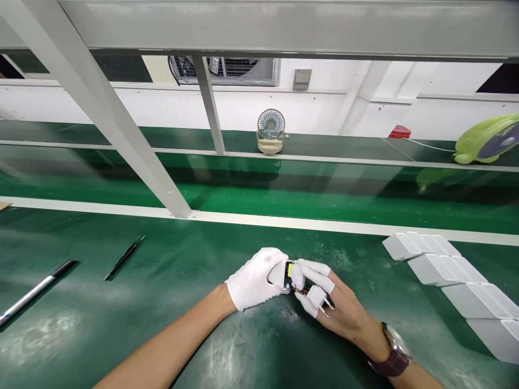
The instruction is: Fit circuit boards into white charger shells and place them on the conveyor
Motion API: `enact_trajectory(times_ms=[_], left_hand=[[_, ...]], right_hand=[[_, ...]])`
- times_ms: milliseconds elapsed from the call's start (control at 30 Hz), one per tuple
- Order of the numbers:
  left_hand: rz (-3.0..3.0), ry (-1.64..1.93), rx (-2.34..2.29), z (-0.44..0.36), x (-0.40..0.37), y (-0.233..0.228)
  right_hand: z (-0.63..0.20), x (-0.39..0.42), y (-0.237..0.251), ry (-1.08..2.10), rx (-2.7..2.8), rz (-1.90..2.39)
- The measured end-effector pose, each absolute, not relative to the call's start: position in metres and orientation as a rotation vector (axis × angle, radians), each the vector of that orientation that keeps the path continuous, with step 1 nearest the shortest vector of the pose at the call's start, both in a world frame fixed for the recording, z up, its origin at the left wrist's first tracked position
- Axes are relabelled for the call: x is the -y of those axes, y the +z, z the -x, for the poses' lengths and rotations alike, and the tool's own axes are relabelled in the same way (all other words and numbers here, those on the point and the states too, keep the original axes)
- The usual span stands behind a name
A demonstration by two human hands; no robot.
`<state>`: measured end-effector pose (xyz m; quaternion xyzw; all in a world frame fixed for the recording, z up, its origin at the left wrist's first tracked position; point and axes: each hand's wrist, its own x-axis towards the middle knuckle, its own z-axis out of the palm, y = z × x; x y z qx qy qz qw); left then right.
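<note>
My left hand (259,278), in a white glove, is closed round a white charger housing (278,274). From the housing's right end shows a small circuit board (289,274) with a yellow-wrapped part. White finger covers are on the fingers of my right hand (334,294), which pinch at the board's outer end. Resting against those fingers is a white plug cap (317,296) with two metal pins, pointing down to the right. Short thin wires run between board and cap. My fingers partly hide the board.
Several white plastic housings (436,262) stand in rows at the right. A black pen (125,258) and a silver-black rod (38,292) lie at left. A slanted grey post (121,124) rises from the bench; a small fan (271,129) stands beyond.
</note>
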<state>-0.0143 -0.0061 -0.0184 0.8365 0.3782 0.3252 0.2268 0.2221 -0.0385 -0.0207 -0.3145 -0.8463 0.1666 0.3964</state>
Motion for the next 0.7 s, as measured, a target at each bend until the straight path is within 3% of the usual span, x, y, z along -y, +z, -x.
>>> enact_trajectory(times_ms=[700], left_hand=[[-2.307,0.992,-0.972,0.023,0.005,-0.033]], right_hand=[[-0.223,0.042,-0.020,0.459,2.107,0.719]])
